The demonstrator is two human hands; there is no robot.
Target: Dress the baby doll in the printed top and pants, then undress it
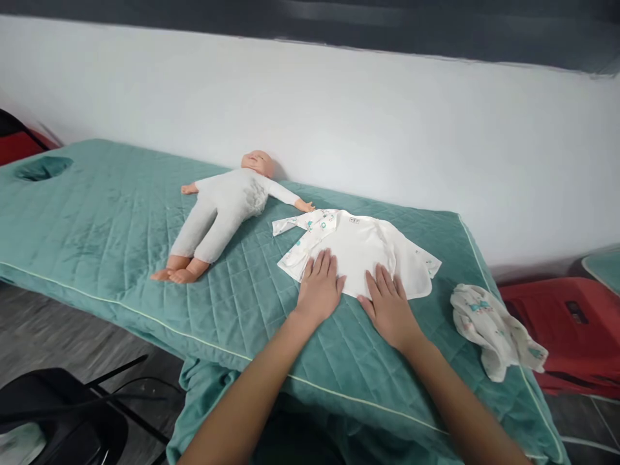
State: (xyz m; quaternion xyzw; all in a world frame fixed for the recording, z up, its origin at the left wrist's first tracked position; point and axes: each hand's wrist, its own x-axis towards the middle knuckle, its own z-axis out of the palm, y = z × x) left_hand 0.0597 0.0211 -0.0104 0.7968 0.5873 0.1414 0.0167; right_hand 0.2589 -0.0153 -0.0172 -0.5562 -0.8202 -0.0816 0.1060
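A small white baby shirt with a printed pattern lies spread flat on a teal quilted bed. My left hand rests flat on the shirt's near left part, fingers stretched out. My right hand lies flat on its near edge beside the left, fingers also extended. Neither hand holds anything. A baby doll in a grey one-piece lies on its back to the left of the shirt, its arm almost touching the shirt's sleeve.
A crumpled patterned white cloth lies at the bed's right end. A white wall runs behind the bed. A red object stands on the right, a black chair at the lower left.
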